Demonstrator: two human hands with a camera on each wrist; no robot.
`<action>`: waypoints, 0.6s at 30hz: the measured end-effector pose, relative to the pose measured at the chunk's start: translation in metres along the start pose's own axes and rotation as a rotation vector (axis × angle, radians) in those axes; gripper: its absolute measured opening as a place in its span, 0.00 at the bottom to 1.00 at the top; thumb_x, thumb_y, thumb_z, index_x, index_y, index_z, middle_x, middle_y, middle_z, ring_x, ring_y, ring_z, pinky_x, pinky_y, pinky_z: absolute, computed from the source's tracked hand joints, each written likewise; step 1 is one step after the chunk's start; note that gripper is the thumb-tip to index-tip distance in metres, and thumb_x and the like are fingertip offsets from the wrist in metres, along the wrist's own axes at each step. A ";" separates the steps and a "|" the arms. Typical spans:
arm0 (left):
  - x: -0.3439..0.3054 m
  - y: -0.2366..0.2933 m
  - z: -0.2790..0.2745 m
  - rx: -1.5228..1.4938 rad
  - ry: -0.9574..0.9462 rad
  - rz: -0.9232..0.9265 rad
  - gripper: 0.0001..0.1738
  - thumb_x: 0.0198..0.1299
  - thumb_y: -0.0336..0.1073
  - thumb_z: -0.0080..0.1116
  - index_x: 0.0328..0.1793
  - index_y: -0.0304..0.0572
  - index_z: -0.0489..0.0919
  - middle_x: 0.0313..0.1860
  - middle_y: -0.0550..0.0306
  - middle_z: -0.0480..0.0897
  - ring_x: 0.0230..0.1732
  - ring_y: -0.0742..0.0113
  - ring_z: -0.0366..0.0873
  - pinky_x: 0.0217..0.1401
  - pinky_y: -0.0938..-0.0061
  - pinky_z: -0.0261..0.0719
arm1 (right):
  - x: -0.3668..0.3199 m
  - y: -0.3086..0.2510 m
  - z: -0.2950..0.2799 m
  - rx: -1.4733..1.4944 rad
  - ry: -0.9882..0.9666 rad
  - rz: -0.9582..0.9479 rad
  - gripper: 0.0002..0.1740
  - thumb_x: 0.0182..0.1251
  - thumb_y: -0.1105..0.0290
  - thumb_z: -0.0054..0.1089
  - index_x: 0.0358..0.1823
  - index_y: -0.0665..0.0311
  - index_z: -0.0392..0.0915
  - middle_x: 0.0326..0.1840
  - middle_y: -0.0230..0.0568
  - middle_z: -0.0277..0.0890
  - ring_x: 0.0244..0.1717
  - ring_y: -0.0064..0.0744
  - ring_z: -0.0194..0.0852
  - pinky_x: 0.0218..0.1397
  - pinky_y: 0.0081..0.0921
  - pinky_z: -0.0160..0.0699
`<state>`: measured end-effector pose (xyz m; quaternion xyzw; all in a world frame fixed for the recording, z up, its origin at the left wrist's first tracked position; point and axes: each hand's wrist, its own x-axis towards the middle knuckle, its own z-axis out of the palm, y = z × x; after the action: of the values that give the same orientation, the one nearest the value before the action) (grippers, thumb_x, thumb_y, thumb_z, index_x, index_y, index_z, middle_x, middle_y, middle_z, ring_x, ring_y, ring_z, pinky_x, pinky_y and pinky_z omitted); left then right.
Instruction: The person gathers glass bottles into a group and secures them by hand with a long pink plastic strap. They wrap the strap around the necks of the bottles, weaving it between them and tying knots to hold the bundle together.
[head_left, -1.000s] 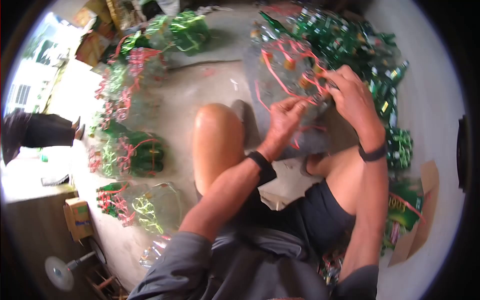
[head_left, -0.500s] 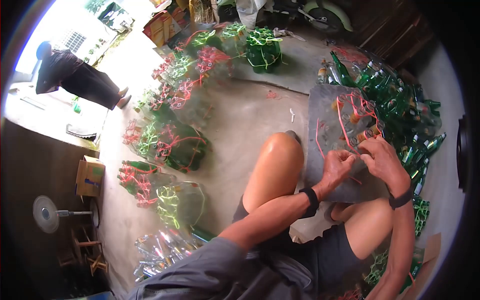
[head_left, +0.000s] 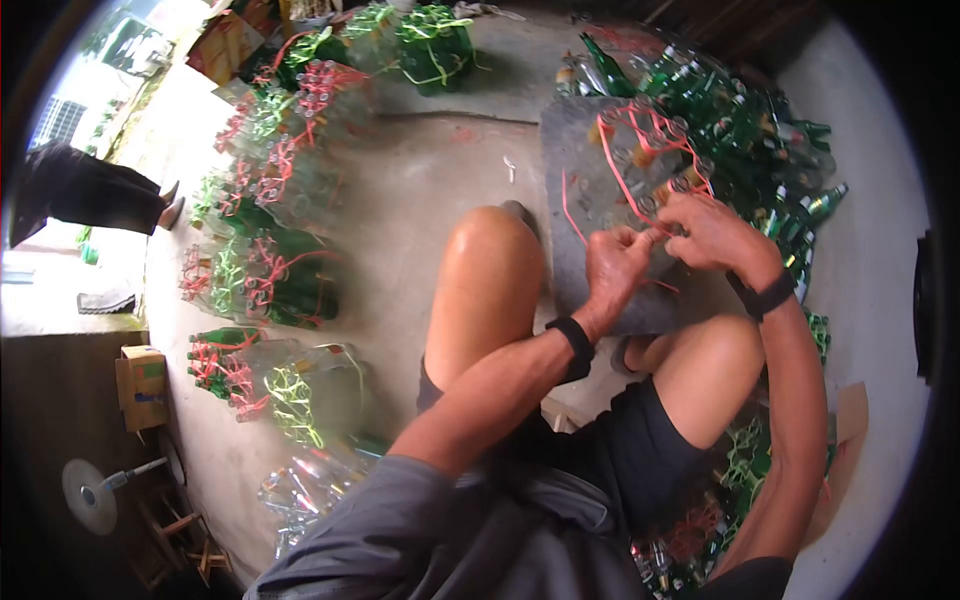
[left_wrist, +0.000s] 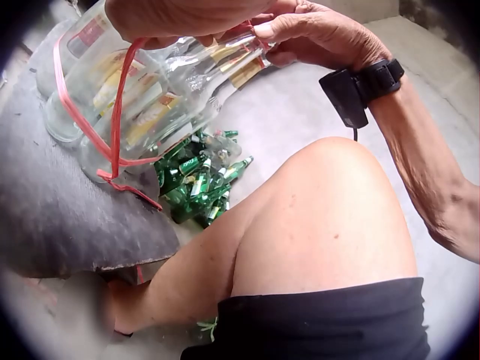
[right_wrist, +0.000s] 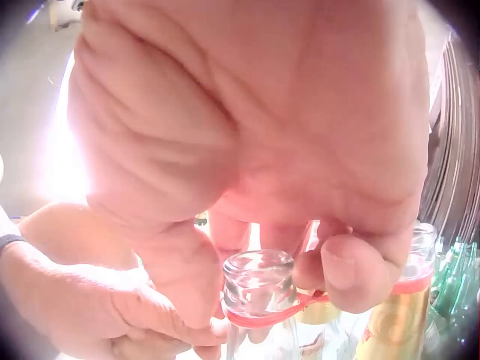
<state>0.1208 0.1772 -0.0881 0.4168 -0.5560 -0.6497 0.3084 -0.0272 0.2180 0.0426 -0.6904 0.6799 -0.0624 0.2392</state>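
Clear glass bottles [left_wrist: 142,97] with gold labels stand grouped on a dark grey slab [head_left: 580,140], pink plastic twine [head_left: 622,175] looped round their necks. At the near side of the group, my left hand [head_left: 615,265] pinches the twine between thumb and curled fingers. My right hand [head_left: 715,232] meets it there, fingers curled on the twine beside a bottle neck. In the right wrist view, pink twine circles a clear bottle neck [right_wrist: 259,285] under the right hand [right_wrist: 255,112], and the left hand [right_wrist: 82,307] is at its side. The fingertips partly hide the twine.
Green bottles [head_left: 740,130] lie heaped beyond and right of the slab. Tied bottle bundles [head_left: 290,275] line the floor at left. A fan [head_left: 90,497], a cardboard box [head_left: 142,388] and a standing person [head_left: 95,190] are further left. My bent knees flank the slab's near side.
Both hands have come together at the near edge of the bottle group, the right moving down from the necks. The head view has swung about, shifting the whole scene.
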 end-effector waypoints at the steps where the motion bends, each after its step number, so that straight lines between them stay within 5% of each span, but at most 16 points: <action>1: -0.001 0.001 0.000 -0.008 0.008 0.016 0.23 0.67 0.43 0.74 0.24 0.32 0.85 0.16 0.69 0.75 0.21 0.82 0.66 0.19 0.72 0.64 | 0.002 -0.006 -0.003 -0.040 -0.016 0.034 0.14 0.55 0.71 0.64 0.43 0.65 0.84 0.43 0.51 0.79 0.49 0.58 0.80 0.53 0.49 0.78; 6: -0.003 0.007 -0.006 -0.046 -0.044 -0.015 0.23 0.69 0.43 0.71 0.25 0.30 0.85 0.18 0.68 0.76 0.22 0.82 0.66 0.21 0.72 0.65 | -0.005 -0.015 0.004 -0.232 0.142 -0.066 0.08 0.60 0.68 0.67 0.39 0.63 0.83 0.43 0.45 0.79 0.46 0.54 0.83 0.50 0.49 0.82; 12: -0.005 0.006 -0.001 -0.001 -0.025 -0.006 0.23 0.71 0.43 0.68 0.32 0.26 0.86 0.20 0.65 0.78 0.25 0.80 0.69 0.24 0.71 0.69 | -0.017 -0.030 -0.001 -0.540 0.162 -0.072 0.13 0.61 0.66 0.74 0.41 0.60 0.78 0.45 0.41 0.79 0.44 0.48 0.86 0.47 0.44 0.86; 18: -0.010 0.009 -0.002 0.024 -0.050 0.030 0.24 0.72 0.43 0.66 0.33 0.24 0.85 0.22 0.63 0.79 0.27 0.79 0.70 0.27 0.71 0.72 | -0.015 -0.032 -0.005 -0.667 0.142 -0.071 0.09 0.66 0.64 0.69 0.40 0.59 0.78 0.43 0.40 0.78 0.43 0.45 0.86 0.44 0.41 0.87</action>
<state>0.1263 0.1832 -0.0776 0.3958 -0.5775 -0.6484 0.2991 -0.0008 0.2301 0.0636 -0.7477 0.6534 0.1072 -0.0499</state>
